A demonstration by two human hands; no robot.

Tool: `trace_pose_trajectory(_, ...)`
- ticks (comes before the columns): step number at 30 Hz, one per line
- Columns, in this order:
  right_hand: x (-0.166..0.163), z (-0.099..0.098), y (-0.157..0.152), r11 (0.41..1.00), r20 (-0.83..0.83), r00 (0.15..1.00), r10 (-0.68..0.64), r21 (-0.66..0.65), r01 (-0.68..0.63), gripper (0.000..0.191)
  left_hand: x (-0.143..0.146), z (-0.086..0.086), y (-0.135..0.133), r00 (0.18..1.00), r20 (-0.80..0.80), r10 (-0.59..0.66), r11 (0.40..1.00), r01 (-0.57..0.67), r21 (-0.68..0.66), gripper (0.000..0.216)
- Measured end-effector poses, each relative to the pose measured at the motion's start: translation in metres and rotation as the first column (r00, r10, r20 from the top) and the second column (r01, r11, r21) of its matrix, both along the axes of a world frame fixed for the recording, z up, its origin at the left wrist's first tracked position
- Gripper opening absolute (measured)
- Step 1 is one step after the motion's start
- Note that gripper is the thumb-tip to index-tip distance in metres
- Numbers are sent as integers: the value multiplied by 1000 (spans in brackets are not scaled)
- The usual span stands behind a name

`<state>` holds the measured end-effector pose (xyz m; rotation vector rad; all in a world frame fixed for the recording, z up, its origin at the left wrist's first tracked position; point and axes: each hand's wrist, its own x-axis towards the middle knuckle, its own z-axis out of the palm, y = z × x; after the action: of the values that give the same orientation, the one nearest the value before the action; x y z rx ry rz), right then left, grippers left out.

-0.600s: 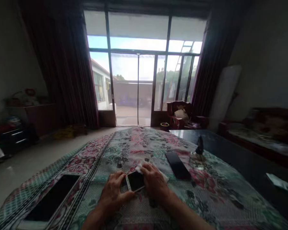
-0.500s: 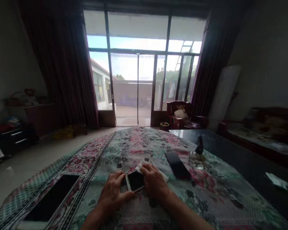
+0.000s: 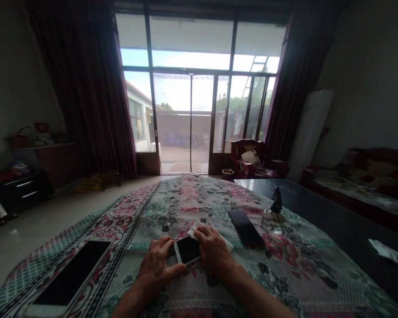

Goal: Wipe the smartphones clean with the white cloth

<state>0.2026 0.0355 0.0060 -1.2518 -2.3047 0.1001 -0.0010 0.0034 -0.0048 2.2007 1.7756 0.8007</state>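
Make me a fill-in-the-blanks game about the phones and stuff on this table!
1. Both hands hold a small phone with a ____ frame.
2. The right hand rests on a white ____ beside that phone.
3. The big tablet lies on the ____ side of the left hand.
4. The flowery cloth carries ____ dark screens in all, counting the dark phone near the glass bottle.

Missing words: white; cloth; left; three
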Motion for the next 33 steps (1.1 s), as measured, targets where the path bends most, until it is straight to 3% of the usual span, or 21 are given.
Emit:
trace_pose_trajectory(6, 0, 0, 0, 1000, -9, 1000, 27, 5, -27, 41, -1, 0, 0, 1000, 12, -6, 1000, 6, -1, 60)
trace_pose_trajectory(16, -6, 4, -8, 949, -8, 949, 315, 19, -315, 32, -1, -1, 0, 1000, 19, -8, 1000, 8, -3, 53)
trace_pose_trajectory(18, -3, 4, -5, 957, -29, 957, 289, 23, -288, 33, -1, 0, 0, 1000, 19, -12, 1000, 12, -8, 54)
trace_pose_trajectory(25, 9, 2, 7, 998, -54, 997, -54, -34, 52, 38, -1, 3, 0, 1000, 16, -13, 1000, 13, -27, 59)
trace_pose_trajectory(28, 4, 2, 2, 999, -53, 998, -25, -27, 23, 39, -1, 3, 0, 1000, 21, -14, 1000, 14, -23, 58)
trace_pose_trajectory(33, -13, 5, -18, 983, -80, 980, 181, -21, -183, 37, 0, 0, 0, 999, 39, -7, 1000, 7, 0, 53)
